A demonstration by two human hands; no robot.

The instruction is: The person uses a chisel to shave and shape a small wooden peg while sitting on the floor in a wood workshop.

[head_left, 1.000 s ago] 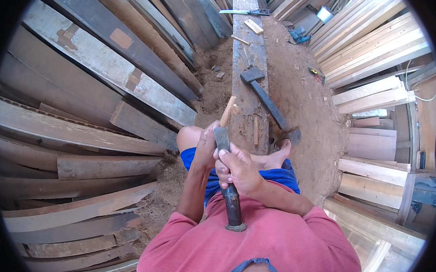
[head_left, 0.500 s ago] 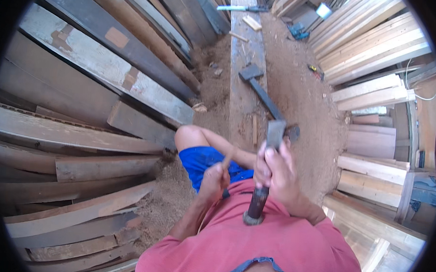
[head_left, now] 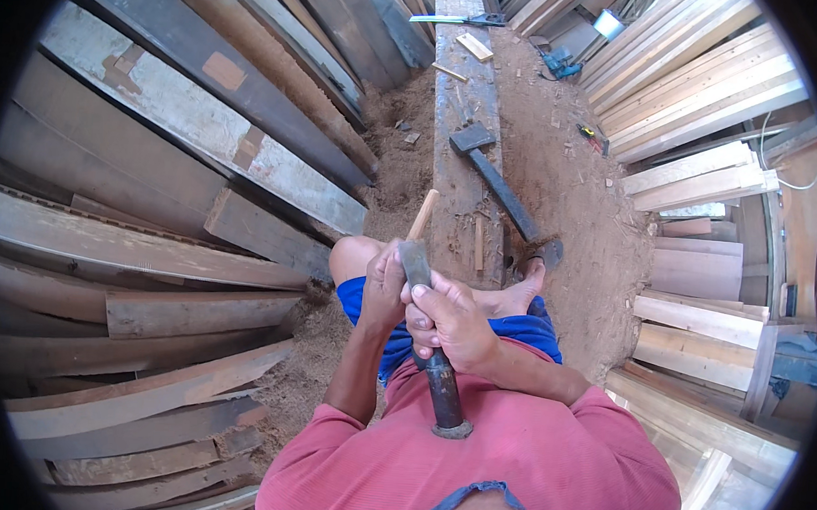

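My right hand is wrapped around a wide chisel. Its dark handle, ringed at the butt, points back to my red shirt, and its flat grey blade angles up to the left. In my closed left hand is a thin wooden stick, its pale end rising past the fingers. The blade lies against or right beside the stick; the exact contact is hidden by my fingers. Beyond my hands, a dark mallet rests on the plank bench, its handle slanting off toward my foot.
A saw lies across the bench's far end, near small wood pieces. Boards lean along the left, and lumber is stacked at right. A blue power tool and a red-yellow tool lie on the sawdust-covered ground.
My right hand has moved left with the chisel, bringing its blade to the stick. My left hand has risen slightly, and the stick shows more clearly.
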